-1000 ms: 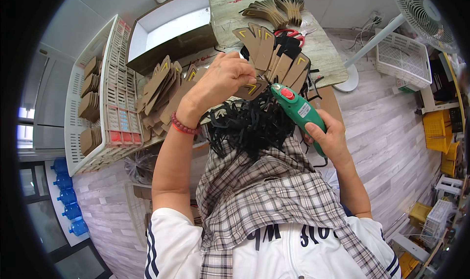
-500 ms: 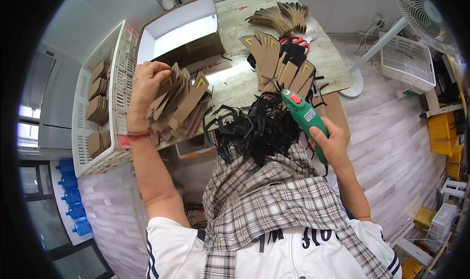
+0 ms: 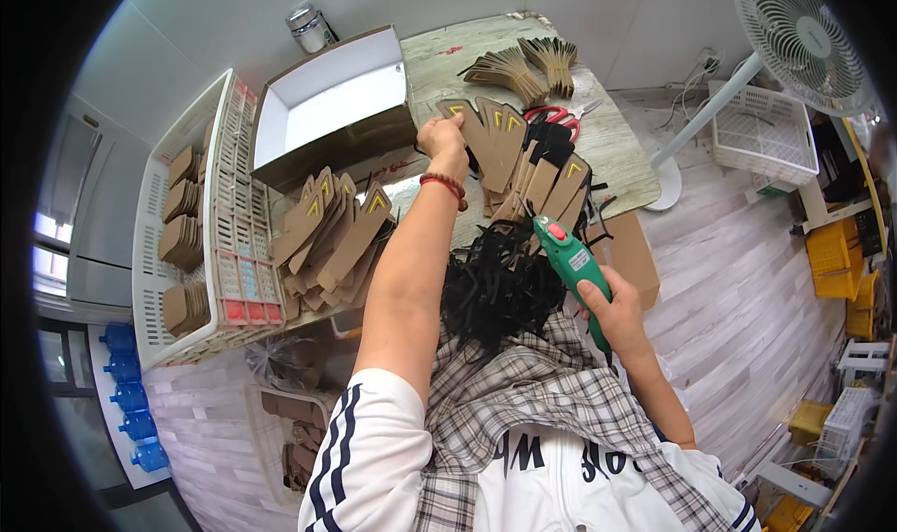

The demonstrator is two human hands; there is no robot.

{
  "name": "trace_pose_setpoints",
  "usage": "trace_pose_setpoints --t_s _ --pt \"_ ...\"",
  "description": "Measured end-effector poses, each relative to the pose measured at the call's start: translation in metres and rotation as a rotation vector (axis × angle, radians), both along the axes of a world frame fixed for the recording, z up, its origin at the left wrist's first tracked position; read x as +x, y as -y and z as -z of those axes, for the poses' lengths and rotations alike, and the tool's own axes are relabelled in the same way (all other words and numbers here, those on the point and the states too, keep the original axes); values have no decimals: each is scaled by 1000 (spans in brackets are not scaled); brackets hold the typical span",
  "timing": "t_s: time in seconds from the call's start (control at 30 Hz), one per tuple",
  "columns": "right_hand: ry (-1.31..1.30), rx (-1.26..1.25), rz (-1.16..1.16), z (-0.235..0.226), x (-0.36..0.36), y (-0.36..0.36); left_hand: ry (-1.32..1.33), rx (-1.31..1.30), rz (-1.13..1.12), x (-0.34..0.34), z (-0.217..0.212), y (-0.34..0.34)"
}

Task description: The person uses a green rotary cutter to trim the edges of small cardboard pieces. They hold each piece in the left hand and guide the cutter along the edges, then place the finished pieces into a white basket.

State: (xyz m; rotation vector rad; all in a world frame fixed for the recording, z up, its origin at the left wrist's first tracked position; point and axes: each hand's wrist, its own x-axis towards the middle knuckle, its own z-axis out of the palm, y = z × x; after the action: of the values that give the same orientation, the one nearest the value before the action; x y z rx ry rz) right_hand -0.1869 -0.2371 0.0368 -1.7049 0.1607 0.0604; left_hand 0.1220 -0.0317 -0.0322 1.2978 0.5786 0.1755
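Observation:
My left hand (image 3: 443, 140) reaches across to the right-hand pile on the table, its fingers closed at the rounded tip of a flat brown strip (image 3: 467, 136) with a yellow chevron. Several such strips lie fanned there, some with black bands (image 3: 549, 149). In my right hand (image 3: 612, 306) is a green handheld electric cutter (image 3: 566, 255) with a red button, its tip pointing at the near end of that pile. A tangle of thin black offcuts (image 3: 495, 284) hangs over my lap at the table's edge. Left of my forearm lies another pile of brown strips (image 3: 341, 242).
An open box (image 3: 332, 149) with a white inside stands at the back left. Beside it, a white crate (image 3: 245, 233) holds stacked brown pieces. Red-handled scissors (image 3: 553, 115) and bundled strips (image 3: 509, 72) lie farther back. A white fan (image 3: 790, 42) stands at right.
My left hand has moved right, from the left pile of strips to the tip of a strip in the right pile. My right hand still grips the cutter, slightly lower in view.

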Motion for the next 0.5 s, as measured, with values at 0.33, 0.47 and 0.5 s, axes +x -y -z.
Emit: trace_pose_setpoints --t_s 0.33,0.47,0.5 --pt "116 -26 33 -12 20 -31 503 -309 158 -150 -88 -22" --pt "135 -48 30 -8 14 -33 505 -351 117 -181 -91 -9" --pt "135 -54 29 -8 12 -33 503 -358 111 -185 -90 -6"
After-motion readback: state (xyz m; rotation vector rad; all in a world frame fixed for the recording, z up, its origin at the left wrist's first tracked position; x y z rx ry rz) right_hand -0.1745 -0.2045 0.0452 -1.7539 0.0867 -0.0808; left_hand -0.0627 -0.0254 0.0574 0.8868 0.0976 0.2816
